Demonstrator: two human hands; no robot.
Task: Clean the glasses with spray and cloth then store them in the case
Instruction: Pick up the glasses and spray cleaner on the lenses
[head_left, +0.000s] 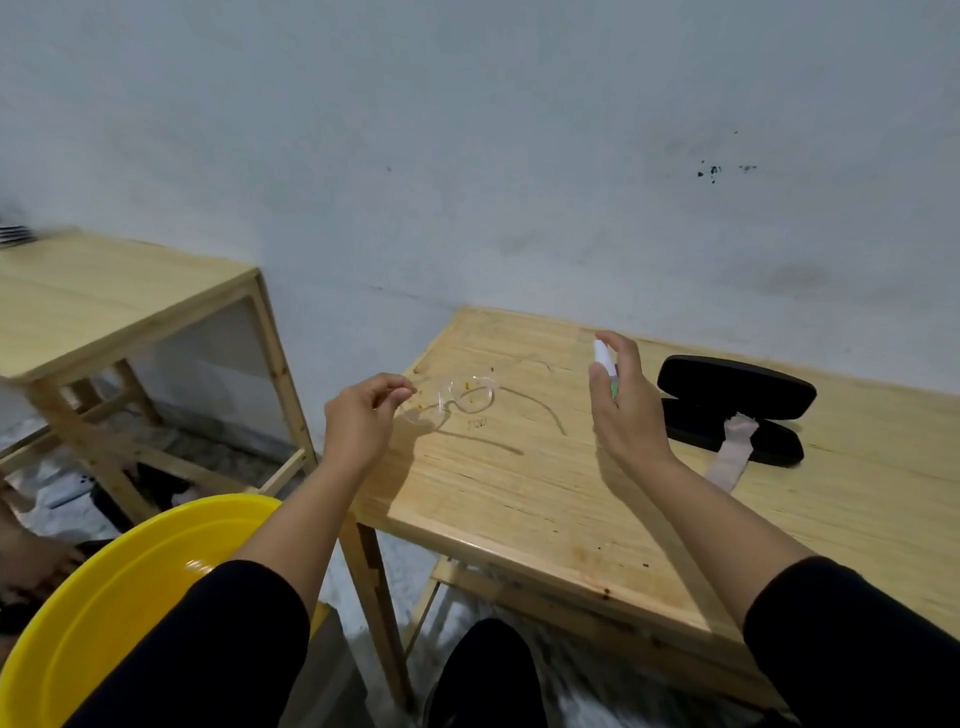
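i see clear glasses (452, 397) with orange-brown specks on the lenses. spray bottle (605, 361) white with a green bit lower down. case (735, 408) black, cloth (732, 449) pale pinkish-grey. table (545, 499) light yellow wood, dark grain lines. basin (104, 597) bright yellow. sleeves (223, 649) black. wall (467, 156) pale blue-grey, dark spots.
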